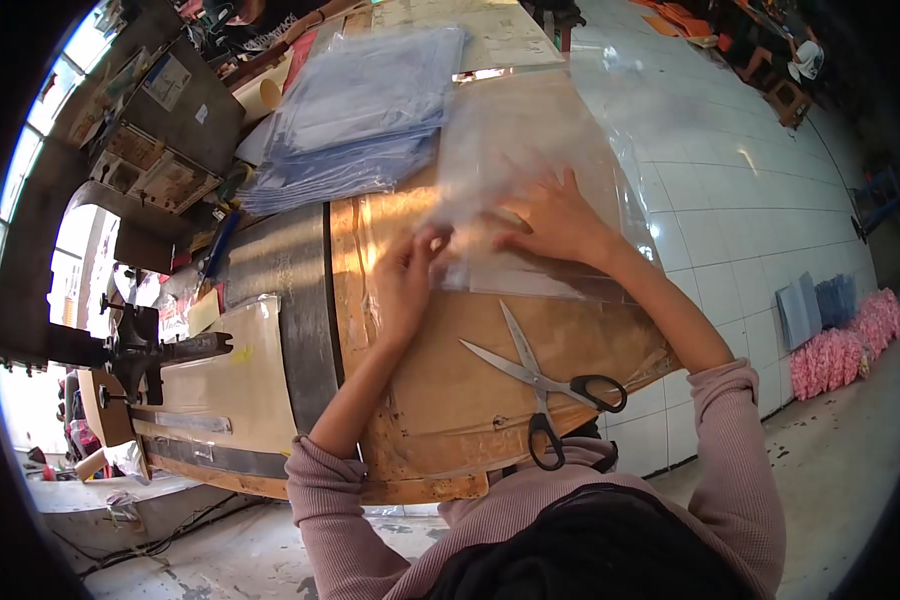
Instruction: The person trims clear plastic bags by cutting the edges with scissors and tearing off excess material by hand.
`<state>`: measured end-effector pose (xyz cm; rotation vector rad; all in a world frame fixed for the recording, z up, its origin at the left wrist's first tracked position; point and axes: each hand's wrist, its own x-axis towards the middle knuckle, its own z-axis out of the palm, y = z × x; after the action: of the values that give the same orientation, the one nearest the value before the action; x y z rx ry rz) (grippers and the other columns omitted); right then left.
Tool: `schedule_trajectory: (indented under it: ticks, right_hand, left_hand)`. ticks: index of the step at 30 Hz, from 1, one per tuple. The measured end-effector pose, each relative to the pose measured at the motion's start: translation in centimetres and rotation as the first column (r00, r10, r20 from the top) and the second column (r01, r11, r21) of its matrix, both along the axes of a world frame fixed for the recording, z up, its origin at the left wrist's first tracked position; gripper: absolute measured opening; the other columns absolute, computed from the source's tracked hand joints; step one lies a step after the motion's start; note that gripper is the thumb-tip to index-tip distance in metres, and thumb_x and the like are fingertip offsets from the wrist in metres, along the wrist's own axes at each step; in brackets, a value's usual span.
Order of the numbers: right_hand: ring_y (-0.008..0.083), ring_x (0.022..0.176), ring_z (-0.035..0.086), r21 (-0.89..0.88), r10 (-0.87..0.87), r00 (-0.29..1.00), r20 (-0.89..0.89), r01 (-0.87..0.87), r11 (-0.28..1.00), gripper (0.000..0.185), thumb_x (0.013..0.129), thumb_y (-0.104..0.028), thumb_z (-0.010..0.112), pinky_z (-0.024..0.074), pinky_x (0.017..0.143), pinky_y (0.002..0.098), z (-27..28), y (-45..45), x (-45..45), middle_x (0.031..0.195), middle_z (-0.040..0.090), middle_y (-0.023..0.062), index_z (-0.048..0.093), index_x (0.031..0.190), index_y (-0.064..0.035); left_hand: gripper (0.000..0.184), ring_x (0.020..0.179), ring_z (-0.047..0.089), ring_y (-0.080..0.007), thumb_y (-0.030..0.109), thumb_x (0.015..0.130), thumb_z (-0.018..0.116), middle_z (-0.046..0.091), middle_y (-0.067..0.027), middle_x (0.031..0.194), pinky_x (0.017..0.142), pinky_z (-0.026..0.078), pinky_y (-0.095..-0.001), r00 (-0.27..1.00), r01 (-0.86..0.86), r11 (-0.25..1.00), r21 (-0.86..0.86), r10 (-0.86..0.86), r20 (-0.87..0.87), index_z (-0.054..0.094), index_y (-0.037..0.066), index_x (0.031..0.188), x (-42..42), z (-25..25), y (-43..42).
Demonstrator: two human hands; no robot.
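A clear plastic sheet (530,120) lies over the wooden table (450,400), its right side hanging near the table's edge. My right hand (560,215) rests on the sheet with its fingers spread. At the sheet's left edge, my left hand (415,265) is closed in a pinch; what is between the fingertips is too blurred to make out. Open scissors (536,380) with black handles lie on the table below both hands. A thick stack of clear bluish plastic pieces (360,100) sits beyond my left hand.
A metal machine (145,345) stands at the left, below a grey metal cabinet (170,120). Pink bundles (835,360) and bluish plastic packs (805,305) are on the floor at right. A person (805,60) is at the far upper right.
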<state>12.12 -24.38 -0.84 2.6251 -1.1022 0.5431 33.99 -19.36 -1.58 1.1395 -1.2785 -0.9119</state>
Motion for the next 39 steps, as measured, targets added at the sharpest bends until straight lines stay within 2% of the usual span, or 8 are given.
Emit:
schedule_trajectory:
  ticks: [4, 6, 10, 13, 16, 27, 30, 39]
  right_hand:
    - [0.0403, 0.133, 0.025, 0.536, -0.102, 0.991, 0.089, 0.039, 0.843, 0.059, 0.084, -0.056, 0.052, 0.0233, 0.101, 0.0631, -0.9, -2.7, -3.8, 0.142, 0.036, 0.0150, 0.048, 0.130, -0.0198]
    - [0.0380, 0.132, 0.028, 0.538, -0.456, 0.890, -0.006, 0.387, 0.749, 0.058, 0.086, -0.053, 0.052, 0.0252, 0.102, 0.0592, -2.3, -3.4, -9.4, 0.141, 0.038, 0.0159, 0.046, 0.132, -0.0184]
    - [0.0303, 0.127, 0.041, 0.028, -0.865, 0.134, -0.485, 0.990, 0.137, 0.063, 0.090, -0.054, 0.044, 0.0351, 0.101, 0.0417, 1.7, -0.6, -14.1, 0.137, 0.042, 0.0203, 0.047, 0.131, -0.0056]
    - [0.0302, 0.118, 0.048, 0.809, -0.794, 0.586, 0.163, 0.381, 0.448, 0.070, 0.091, -0.058, 0.039, 0.0393, 0.097, 0.0401, -0.2, 2.2, -18.4, 0.129, 0.049, 0.0229, 0.049, 0.129, 0.0000]
    - [0.0188, 0.094, 0.054, 0.859, -0.865, 0.192, 0.464, -0.336, 0.387, 0.077, 0.091, -0.060, 0.041, 0.0430, 0.085, 0.0307, 1.0, 4.9, -16.1, 0.119, 0.055, 0.0143, 0.048, 0.126, 0.0078]
    - [0.0362, 0.118, 0.049, 0.709, -0.727, 0.620, 0.295, 0.368, 0.601, 0.072, 0.086, -0.026, 0.060, 0.0416, 0.094, 0.0392, -1.0, 3.5, -14.5, 0.131, 0.045, 0.0273, 0.026, 0.138, 0.0078]
    - [0.0378, 0.121, 0.045, 0.219, -0.713, 0.687, -0.139, 0.724, 0.654, 0.070, 0.086, -0.028, 0.061, 0.0387, 0.097, 0.0392, 0.3, 2.1, -15.2, 0.134, 0.040, 0.0296, 0.029, 0.137, 0.0076]
    - [0.0314, 0.113, 0.050, 0.147, -0.057, 0.998, 0.017, 0.054, 0.988, 0.035, 0.084, -0.019, 0.059, 0.0427, 0.093, 0.0394, 6.4, -8.2, 2.8, 0.123, 0.053, 0.0128, 0.057, 0.119, -0.0101]
  left_hand:
    - [0.030, 0.085, 0.067, -0.0147, 0.021, 0.095, 0.053, 0.068, -0.0074, 0.086, 0.071, 0.051, -0.0219, 0.996, 0.035, 0.969, 0.245, -0.053, 0.067, 0.064, -0.006, 0.102, 0.9, -1.1, -1.1]
    - [0.031, 0.083, 0.068, -0.0150, 0.022, 0.094, 0.054, 0.068, -0.0064, 0.081, 0.068, 0.050, -0.0212, 0.999, 0.023, 0.960, 0.278, -0.028, 0.015, 0.064, -0.006, 0.102, 0.7, -1.1, -1.2]
    - [0.028, 0.084, 0.067, -0.0150, 0.019, 0.094, 0.054, 0.066, -0.0101, 0.093, 0.068, 0.050, -0.0228, 0.999, 0.025, 0.972, 0.235, -0.031, 0.019, 0.062, -0.005, 0.104, 0.6, -1.3, -1.3]
    - [0.024, 0.093, 0.064, -0.0183, 0.015, 0.093, 0.053, 0.061, -0.0131, 0.106, 0.071, 0.050, -0.0255, 0.997, 0.073, 0.978, 0.195, -0.068, -0.034, 0.062, -0.003, 0.106, 0.2, -1.4, -1.0]
    - [0.024, 0.111, 0.055, -0.0243, 0.013, 0.089, 0.054, 0.053, -0.0163, 0.120, 0.084, 0.047, -0.0318, 0.984, 0.090, 0.993, 0.080, -0.101, 0.147, 0.062, 0.001, 0.108, 0.2, 0.1, 0.3]
    - [0.043, 0.132, 0.030, -0.0309, 0.004, 0.081, 0.056, 0.031, -0.0166, 0.140, 0.102, 0.035, -0.0401, 0.954, 0.197, 0.974, 0.113, -0.217, 0.208, 0.050, 0.010, 0.124, -1.3, 0.6, 3.3]
    - [0.038, 0.128, 0.038, -0.0320, 0.007, 0.085, 0.056, 0.036, -0.0146, 0.138, 0.098, 0.041, -0.0409, 0.898, 0.306, 0.936, 0.171, -0.344, 0.274, 0.049, 0.010, 0.122, 0.1, 2.0, 4.4]
    - [0.036, 0.114, 0.049, -0.0366, 0.012, 0.085, 0.057, 0.044, -0.0175, 0.128, 0.092, 0.045, -0.0413, 0.568, 0.401, 0.904, -0.145, -0.122, 0.814, 0.050, 0.005, 0.120, 6.1, 0.5, 9.0]
